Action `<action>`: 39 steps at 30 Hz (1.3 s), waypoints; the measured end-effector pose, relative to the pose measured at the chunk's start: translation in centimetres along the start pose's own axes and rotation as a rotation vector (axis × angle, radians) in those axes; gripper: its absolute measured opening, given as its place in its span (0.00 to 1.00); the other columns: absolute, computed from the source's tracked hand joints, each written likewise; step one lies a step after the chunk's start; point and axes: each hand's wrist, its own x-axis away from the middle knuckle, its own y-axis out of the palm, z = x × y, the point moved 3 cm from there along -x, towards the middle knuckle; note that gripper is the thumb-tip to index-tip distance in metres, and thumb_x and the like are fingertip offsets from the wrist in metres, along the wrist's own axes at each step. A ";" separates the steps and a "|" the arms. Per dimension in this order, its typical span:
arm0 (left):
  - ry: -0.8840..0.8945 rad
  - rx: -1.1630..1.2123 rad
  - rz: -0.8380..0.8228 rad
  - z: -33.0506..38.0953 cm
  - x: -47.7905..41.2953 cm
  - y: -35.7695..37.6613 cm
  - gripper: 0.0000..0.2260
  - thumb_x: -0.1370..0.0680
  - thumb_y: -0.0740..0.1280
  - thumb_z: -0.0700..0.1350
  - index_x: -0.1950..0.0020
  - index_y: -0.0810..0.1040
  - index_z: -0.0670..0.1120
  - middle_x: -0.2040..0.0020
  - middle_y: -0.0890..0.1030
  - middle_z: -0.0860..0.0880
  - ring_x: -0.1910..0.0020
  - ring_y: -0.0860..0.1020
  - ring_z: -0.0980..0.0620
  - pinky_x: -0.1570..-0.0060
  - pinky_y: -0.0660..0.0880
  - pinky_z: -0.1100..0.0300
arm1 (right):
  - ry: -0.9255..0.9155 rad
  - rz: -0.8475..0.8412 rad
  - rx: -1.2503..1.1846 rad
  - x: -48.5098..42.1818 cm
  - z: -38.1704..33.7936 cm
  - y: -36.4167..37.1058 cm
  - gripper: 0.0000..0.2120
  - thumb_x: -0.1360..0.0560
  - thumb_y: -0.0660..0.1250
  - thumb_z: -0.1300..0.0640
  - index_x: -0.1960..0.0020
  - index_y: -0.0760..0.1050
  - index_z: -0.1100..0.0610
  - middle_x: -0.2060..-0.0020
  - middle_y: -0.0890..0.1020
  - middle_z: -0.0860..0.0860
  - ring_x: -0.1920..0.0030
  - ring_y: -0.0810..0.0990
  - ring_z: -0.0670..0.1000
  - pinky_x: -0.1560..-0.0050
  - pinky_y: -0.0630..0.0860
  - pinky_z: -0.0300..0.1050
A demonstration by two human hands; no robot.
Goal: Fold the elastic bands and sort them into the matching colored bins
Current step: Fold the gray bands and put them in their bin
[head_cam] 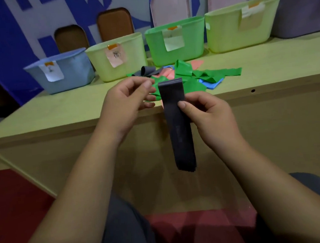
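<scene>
A dark grey elastic band (176, 123), folded over at its top, hangs down in front of the table's edge. My right hand (209, 117) pinches it near the top, thumb on its front face. My left hand (128, 99) hovers just left of the fold with fingers loosely curled, holding nothing. Behind them on the table lies a pile of loose bands (190, 76): green ones, pink ones, a blue one and another grey one (147, 70). At the back stand a blue bin (62, 71), a pale yellow-green bin (118, 57), a green bin (175, 42), another pale yellow-green bin (240, 29) and a purple-grey bin (300, 10).
The wooden table (61, 114) has its front edge right at my hands. Each bin carries a paper label. Bin lids lean against the blue and white wall behind. My lap and a red floor lie below.
</scene>
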 end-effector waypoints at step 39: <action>0.016 -0.726 -0.010 -6.2 -16.4 2.1 0.09 0.23 0.77 0.45 0.44 0.86 0.51 0.47 0.86 0.51 0.47 0.83 0.51 0.43 0.80 0.54 | -0.005 0.005 0.107 -1.0 1.1 -0.3 0.04 0.20 0.75 0.58 0.50 0.86 0.50 0.55 0.86 0.45 0.53 0.84 0.47 0.50 0.81 0.48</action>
